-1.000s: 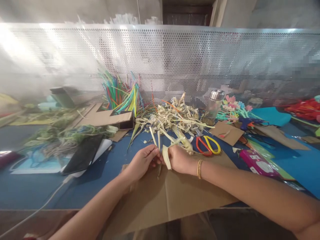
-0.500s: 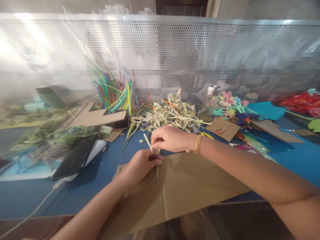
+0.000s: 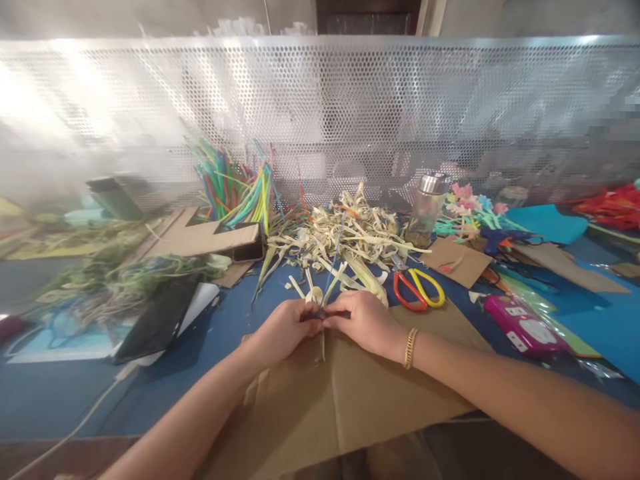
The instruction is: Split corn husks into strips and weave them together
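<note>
My left hand [image 3: 285, 333] is closed in a pinch around a small bundle of pale dried plant strips [image 3: 314, 295]. Pressed close beside it, my right hand [image 3: 373, 327], with a gold bracelet at the wrist, pinches the same bundle at its middle. Cut-looking ends fan out above the fingers, and a thin stem hangs below them. A thin bluish strand seems to rise from the fingertips; what exactly it is I cannot tell. Both hands are over a brown cardboard sheet [image 3: 380, 400]. Scissors [image 3: 419, 293] with red and yellow handles lie just beyond my right hand.
A heap of dried strips [image 3: 345, 230] lies behind the hands. A glass jar [image 3: 427, 210], a glue gun [image 3: 500, 240] and a magenta box [image 3: 523, 327] are to the right. At left are a black phone-like slab [image 3: 160, 320], a cardboard box [image 3: 210, 237] and colourful pipe cleaners [image 3: 230, 183].
My right hand has come down from above to beside my left hand, pinching the bundle. More pale ends show, and the scissors and magenta box are now uncovered.
</note>
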The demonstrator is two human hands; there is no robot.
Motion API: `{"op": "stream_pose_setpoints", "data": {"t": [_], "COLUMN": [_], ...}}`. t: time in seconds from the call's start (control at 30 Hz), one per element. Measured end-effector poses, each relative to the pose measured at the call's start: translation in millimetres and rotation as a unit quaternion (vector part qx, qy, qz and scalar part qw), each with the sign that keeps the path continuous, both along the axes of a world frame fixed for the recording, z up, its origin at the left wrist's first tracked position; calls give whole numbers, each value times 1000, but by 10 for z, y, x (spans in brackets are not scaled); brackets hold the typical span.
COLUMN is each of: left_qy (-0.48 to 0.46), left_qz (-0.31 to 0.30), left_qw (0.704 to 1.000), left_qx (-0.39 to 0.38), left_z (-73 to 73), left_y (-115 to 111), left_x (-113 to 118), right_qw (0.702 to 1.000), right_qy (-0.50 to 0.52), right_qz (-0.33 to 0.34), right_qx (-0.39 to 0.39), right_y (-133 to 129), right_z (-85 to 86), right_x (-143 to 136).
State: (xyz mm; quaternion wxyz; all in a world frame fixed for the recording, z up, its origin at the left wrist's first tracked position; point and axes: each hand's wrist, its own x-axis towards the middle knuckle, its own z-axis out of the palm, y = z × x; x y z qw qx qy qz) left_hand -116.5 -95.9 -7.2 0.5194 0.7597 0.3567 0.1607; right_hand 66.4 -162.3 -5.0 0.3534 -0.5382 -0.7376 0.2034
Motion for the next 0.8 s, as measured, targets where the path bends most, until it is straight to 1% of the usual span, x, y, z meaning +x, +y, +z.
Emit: {"op": "stream_pose_setpoints", "data": {"t": [0.07, 0.2, 0.27, 0.3, 0.33, 0.4, 0.47, 0.5, 0.53, 0.57, 0.6, 0.63, 0.67, 0.7, 0.73, 0.8], "left_qy": [3, 27, 32, 28, 21, 4, -5, -8, -9, -9, -9, -10, -13, -16, -19, -23], "left_qz": [6, 26, 26, 23, 20, 18, 22, 25, 27, 31, 35, 38, 39, 37, 31, 18], "left_qw": [1000, 999, 999, 999, 1000, 1000, 999, 999, 999, 998, 998, 998, 997, 997, 997, 997], "left_qx": [-10, 3, 7, 3, -2, -15, -29, -35, -42, -47, -51, -56, -60, -63, -66, -67], "left_z": [1, -2, 1, 4, 7, 14, 26, 35, 46, 57, 68, 77, 83, 84, 81, 63], "left_y": [-1, -4, 2, 8, 15, 28, 31, 28, 22, 14, 6, -1, -5, -6, -3, 10], "left_x": [10, 30, 35, 36, 37, 39, 44, 49, 53, 58, 62, 65, 67, 66, 64, 55], "right_qw": [999, 997, 994, 989, 980, 946, 909, 900, 900, 910, 927, 937, 942, 948, 957, 984], "right_qy": [37, 47, 93, 134, 182, 282, 365, 385, 386, 364, 313, 246, 196, 148, 106, 28], "right_qz": [-10, -53, -64, -59, -46, -12, 9, 17, 31, 50, 83, 139, 172, 188, 185, 116], "right_qx": [-4, 32, 12, -22, -67, -157, -203, -204, -200, -193, -191, -207, -212, -211, -199, -129], "right_y": [28, 37, 64, 89, 118, 160, 131, 75, -7, -111, -226, -336, -430, -493, -520, -461], "right_z": [-14, -62, -87, -87, -74, 7, 169, 274, 390, 509, 622, 723, 801, 852, 869, 800], "right_x": [-50, -108, -111, -105, -92, -49, 11, 43, 73, 101, 127, 151, 172, 190, 203, 204]}}
